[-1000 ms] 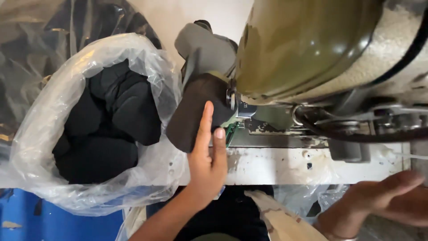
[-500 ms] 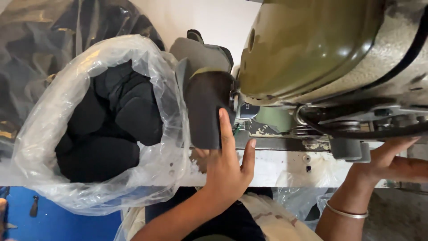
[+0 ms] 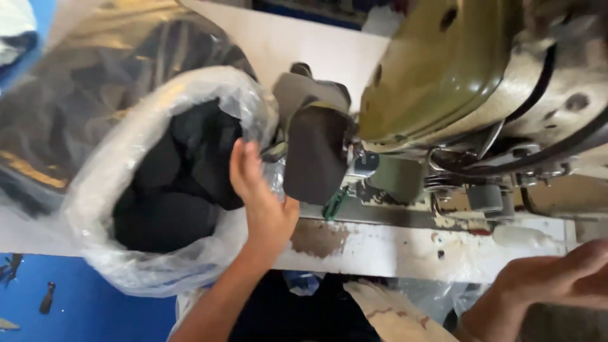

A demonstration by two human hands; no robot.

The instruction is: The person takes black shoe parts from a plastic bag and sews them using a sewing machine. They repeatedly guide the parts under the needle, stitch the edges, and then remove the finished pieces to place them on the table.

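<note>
My left hand [image 3: 261, 201] rests with fingers together against the rim of a clear plastic bag [image 3: 120, 190] full of black fabric pieces [image 3: 180, 183]. Just right of that hand, a dark brown piece [image 3: 315, 155] sits under the head of an olive-green sewing machine [image 3: 456, 82]. My right hand [image 3: 551, 282] hangs low at the right, fingers loosely spread, holding nothing.
The worn white machine table [image 3: 392, 250] runs across the middle. A second dark plastic bag [image 3: 76, 82] lies behind the clear one. A blue floor [image 3: 82, 310] shows at the lower left. A black belt [image 3: 570, 145] runs around the machine's right end.
My left hand has slid left from the dark brown piece to the bag's rim. My right hand has dropped lower, away from the machine's underside.
</note>
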